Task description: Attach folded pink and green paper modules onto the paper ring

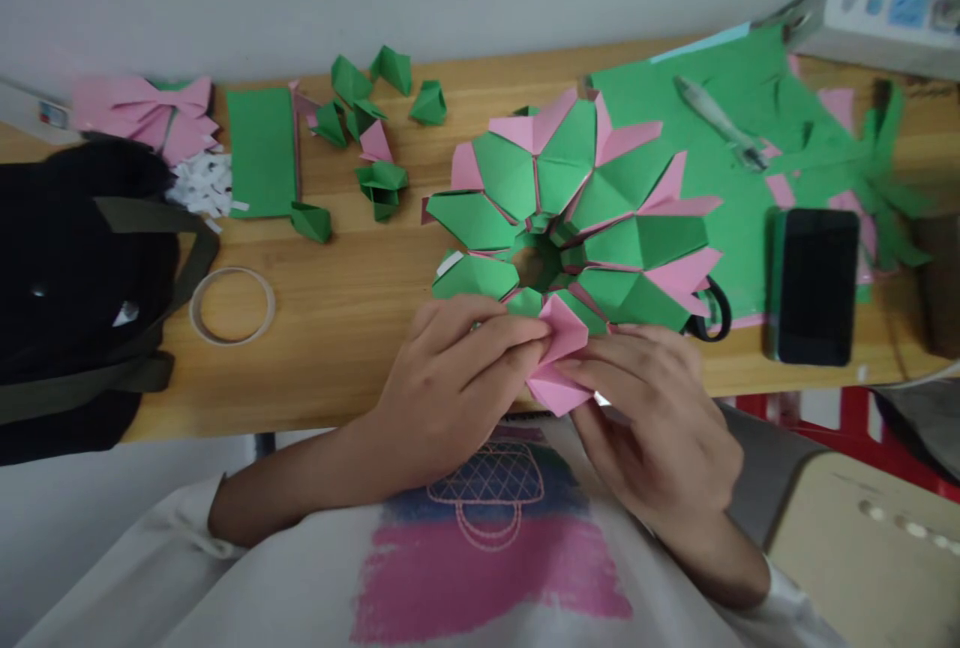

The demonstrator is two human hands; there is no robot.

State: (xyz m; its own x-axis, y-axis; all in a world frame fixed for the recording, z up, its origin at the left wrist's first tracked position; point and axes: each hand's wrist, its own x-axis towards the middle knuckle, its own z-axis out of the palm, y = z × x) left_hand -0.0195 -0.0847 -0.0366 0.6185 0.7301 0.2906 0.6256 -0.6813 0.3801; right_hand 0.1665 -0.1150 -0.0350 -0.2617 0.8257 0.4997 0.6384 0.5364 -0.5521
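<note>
While the left hand (454, 393) and right hand (660, 418) pinch a folded pink paper piece (561, 363) between them, any join hard to make out, the green-and-pink paper ring (566, 168) lies just beyond. Too hard a tug could crease the piece or split the ring's segments; loose green folds (362, 116) lie past the left hand.

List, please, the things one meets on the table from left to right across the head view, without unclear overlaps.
Black bag → green paper stack → small folded green papers → green-and-pink paper ring → phone
</note>
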